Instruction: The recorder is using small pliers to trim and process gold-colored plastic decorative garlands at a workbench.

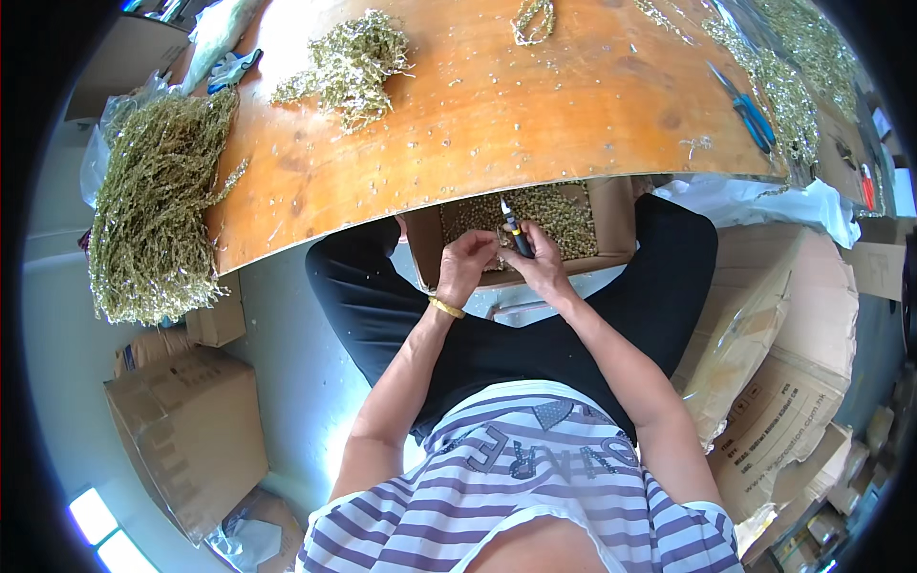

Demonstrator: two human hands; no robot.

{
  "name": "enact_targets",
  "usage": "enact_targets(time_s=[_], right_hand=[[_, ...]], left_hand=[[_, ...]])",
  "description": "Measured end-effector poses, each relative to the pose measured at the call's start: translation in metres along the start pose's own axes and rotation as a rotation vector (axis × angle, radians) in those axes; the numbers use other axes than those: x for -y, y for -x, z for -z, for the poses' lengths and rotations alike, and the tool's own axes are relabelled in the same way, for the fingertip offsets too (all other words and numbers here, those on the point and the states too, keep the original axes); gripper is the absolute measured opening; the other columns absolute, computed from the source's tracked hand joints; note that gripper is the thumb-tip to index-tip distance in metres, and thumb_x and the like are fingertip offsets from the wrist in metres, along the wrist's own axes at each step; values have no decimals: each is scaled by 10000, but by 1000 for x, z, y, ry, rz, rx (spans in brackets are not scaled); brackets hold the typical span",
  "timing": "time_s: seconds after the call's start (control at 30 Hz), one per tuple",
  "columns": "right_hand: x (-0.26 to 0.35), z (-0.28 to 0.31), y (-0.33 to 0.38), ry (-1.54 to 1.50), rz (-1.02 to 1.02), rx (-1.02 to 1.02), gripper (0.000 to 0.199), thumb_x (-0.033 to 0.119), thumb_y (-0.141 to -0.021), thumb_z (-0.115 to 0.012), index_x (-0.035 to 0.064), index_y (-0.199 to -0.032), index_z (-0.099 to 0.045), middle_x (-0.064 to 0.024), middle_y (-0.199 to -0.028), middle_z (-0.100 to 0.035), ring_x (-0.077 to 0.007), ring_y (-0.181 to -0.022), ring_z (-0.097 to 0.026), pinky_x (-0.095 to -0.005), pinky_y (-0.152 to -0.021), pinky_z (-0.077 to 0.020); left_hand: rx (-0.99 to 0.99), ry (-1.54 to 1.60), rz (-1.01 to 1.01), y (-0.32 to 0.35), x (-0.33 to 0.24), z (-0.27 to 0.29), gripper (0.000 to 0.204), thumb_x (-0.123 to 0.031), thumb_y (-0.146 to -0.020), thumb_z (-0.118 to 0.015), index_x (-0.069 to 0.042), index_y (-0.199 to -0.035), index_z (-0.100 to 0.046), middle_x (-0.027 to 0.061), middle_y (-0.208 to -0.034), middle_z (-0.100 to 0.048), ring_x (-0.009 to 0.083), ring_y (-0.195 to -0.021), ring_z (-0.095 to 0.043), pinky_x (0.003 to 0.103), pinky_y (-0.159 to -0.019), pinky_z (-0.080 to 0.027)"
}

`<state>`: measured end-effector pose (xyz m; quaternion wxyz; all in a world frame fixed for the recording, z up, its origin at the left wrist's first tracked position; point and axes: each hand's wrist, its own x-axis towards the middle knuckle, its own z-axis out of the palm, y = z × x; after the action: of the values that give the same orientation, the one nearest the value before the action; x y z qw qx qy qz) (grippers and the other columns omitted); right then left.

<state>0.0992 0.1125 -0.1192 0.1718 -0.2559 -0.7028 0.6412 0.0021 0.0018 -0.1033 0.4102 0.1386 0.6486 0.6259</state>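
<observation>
The right hand [544,265] holds a small black and yellow tool [518,234] with its shiny tip pointing away, and just beside it the left hand [465,261] has its fingertips drawn close together, though I cannot tell if something tiny is in them. Under both hands is a brown box [616,220] with gold beads [565,222], so it seems best to work low over it and keep the left fingers clear of the tip.
</observation>
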Motion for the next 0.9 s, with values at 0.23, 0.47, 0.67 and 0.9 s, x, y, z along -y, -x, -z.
enact_targets(time_s=[0.23, 0.47, 0.67, 0.9], right_hand=[[52, 13, 11, -387, -255, 0, 294, 75, -782, -639, 19, -1055, -544, 36, -770, -490, -49, -652, -447, -186, -623, -398], [53, 9, 22, -365, -183, -132, 274, 38, -784, -619, 20, -1045, -538, 7, -815, -517, -53, -748, -485, -197, -667, -420], [58, 17, 21, -372, -153, -114, 278, 36, -795, -601, 31, -1063, -525, 10, -788, -509, -63, -719, -490, -205, -672, -423], [74, 24, 25, -682, -282, -47, 298, 113, -812, -590, 34, -1088, -510, -4, -753, -521, -63, -687, -504, -193, -557, -387]], left_hand=[[55, 278, 136, 17, -37, -6, 157, -93, -851, -562, 5, -974, -562, 22, -862, -592, 48, -744, -545, 194, -660, -454], [82, -32, -107, 30, -39, -20, 173, -42, -844, -563, 6, -1006, -528, 11, -855, -584, 46, -756, -538, 181, -675, -449], [82, -110, -142, 30, -55, -24, 156, -95, -889, -503, 8, -1001, -536, 13, -778, -570, 45, -657, -504, 182, -590, -425], [339, 25, 40, 26, -68, -8, 173, -166, -897, -514, -19, -981, -547, 1, -765, -573, 43, -594, -470, 184, -548, -394]])
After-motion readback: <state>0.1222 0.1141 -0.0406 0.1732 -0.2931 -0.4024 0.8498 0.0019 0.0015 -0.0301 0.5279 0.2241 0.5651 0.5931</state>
